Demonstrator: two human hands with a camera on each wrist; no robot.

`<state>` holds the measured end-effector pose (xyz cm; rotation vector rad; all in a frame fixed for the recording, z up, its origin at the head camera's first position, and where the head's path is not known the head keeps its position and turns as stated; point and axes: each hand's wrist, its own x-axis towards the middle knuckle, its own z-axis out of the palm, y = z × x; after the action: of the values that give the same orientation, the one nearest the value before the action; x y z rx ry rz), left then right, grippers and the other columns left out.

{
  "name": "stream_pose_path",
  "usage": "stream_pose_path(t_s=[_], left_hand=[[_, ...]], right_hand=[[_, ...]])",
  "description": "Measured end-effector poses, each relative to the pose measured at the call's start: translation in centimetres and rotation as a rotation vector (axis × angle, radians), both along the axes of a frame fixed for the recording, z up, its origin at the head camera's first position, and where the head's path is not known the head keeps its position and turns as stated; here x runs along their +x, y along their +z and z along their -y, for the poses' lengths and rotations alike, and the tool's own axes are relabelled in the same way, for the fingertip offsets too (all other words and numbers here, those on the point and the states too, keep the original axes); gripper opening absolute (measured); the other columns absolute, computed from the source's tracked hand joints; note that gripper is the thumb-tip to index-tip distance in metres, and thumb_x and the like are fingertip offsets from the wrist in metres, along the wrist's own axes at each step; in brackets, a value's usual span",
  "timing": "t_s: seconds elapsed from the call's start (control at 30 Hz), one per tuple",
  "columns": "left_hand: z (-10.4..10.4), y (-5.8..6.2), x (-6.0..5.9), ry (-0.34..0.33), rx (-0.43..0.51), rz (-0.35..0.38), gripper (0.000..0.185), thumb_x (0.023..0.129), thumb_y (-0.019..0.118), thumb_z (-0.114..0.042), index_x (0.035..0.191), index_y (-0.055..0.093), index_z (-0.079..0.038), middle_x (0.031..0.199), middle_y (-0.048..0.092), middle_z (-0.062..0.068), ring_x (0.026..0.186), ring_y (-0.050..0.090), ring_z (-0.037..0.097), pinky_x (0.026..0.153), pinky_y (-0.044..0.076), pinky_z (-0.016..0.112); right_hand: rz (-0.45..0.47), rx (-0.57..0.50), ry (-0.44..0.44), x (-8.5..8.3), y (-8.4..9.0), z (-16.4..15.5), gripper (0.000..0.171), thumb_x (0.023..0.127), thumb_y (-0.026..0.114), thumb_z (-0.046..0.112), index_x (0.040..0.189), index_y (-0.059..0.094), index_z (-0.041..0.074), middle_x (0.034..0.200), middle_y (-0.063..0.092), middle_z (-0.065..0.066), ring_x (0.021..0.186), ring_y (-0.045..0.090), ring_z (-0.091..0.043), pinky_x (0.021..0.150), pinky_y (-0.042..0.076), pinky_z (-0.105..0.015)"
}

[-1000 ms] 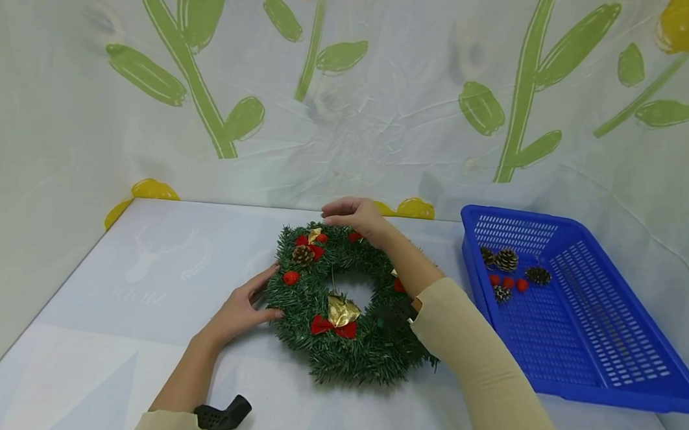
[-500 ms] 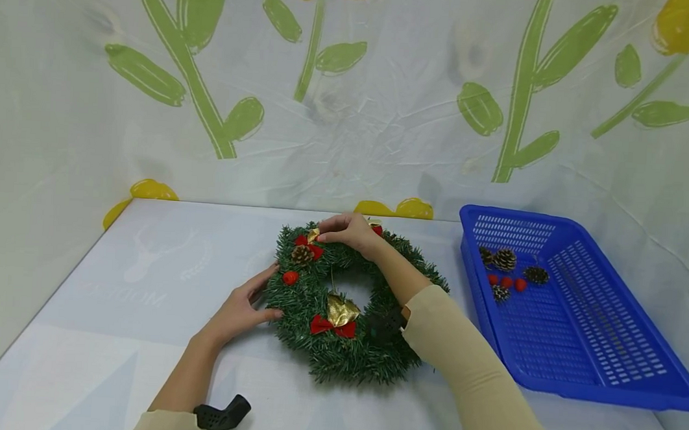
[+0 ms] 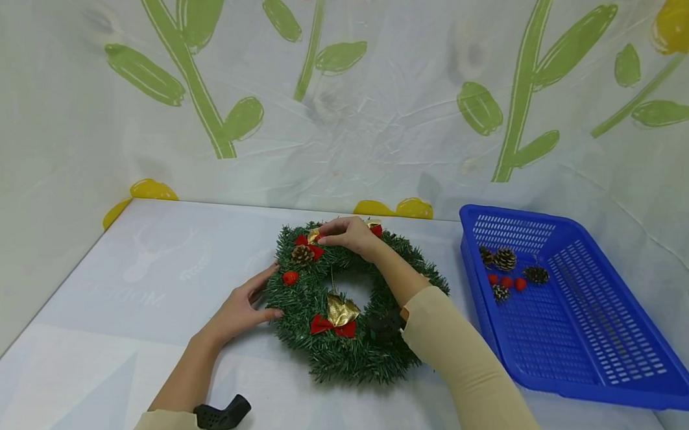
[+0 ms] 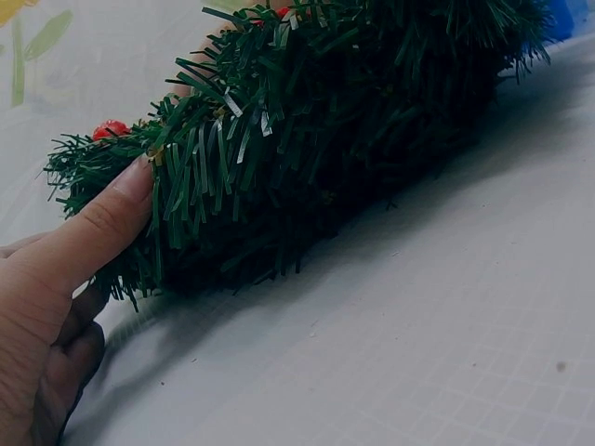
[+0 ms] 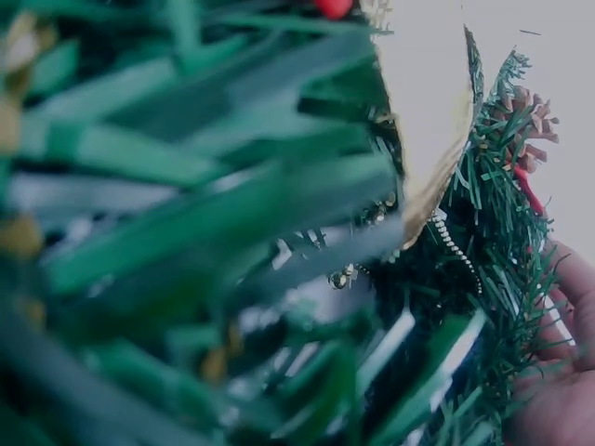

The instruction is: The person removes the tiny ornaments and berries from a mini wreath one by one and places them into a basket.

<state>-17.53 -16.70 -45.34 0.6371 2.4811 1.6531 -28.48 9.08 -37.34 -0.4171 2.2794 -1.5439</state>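
A green wreath with red bows, gold leaves, a pinecone and red berries lies flat on the white table. My left hand rests against its left rim, fingers and thumb stretched out. In the left wrist view the thumb lies straight along the needles of the wreath. My right hand reaches over the far side, and its fingertips pinch a small decoration beside a gold leaf. The right wrist view is filled with blurred needles, with a gold leaf and a pinecone behind.
A blue plastic basket stands on the right of the table, holding a few pinecones and red berries at its far end. A flower-printed cloth wall rises behind the table.
My right hand has dropped from above the wreath's far rim and moved a little left onto the decorations, where it now pinches one. The left hand and the wreath have stayed put.
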Motion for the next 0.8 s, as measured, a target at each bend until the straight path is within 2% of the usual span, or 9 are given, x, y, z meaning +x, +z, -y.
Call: stream_pose_path(t_s=[0.3,0.53,0.8], left_hand=[[0.03,-0.06,-0.02,0.002,-0.007,-0.01,0.085,0.079,0.077,-0.019,0.15,0.031,-0.017,0.154,0.026,0.015,0.138,0.027,0.04,0.109,0.03,0.054],[0.04,-0.1,0.05,0.011,-0.018,0.002,0.086,0.079,0.078,-0.021,0.15,0.03,-0.018,0.154,0.025,0.015,0.138,0.028,0.04,0.109,0.031,0.053],[0.01,-0.11,-0.01,0.009,-0.021,-0.001,0.086,0.079,0.078,-0.022,0.15,0.03,-0.018,0.154,0.025,0.015,0.138,0.028,0.04,0.11,0.031,0.053]], right_hand=[[-0.008,0.029,-0.024,0.0,0.0,0.18,0.029,0.087,0.068,0.009,0.114,0.066,-0.003,0.124,0.059,-0.014,0.11,0.057,-0.025,0.092,0.051,-0.033],[-0.03,0.006,-0.041,0.06,-0.06,-0.08,0.027,0.089,0.067,0.01,0.114,0.066,-0.001,0.119,0.061,-0.014,0.106,0.059,-0.024,0.092,0.052,-0.032],[-0.022,-0.045,-0.035,0.18,0.71,-0.71,0.03,0.09,0.065,0.011,0.117,0.064,-0.002,0.117,0.062,-0.015,0.107,0.059,-0.026,0.096,0.049,-0.037]])
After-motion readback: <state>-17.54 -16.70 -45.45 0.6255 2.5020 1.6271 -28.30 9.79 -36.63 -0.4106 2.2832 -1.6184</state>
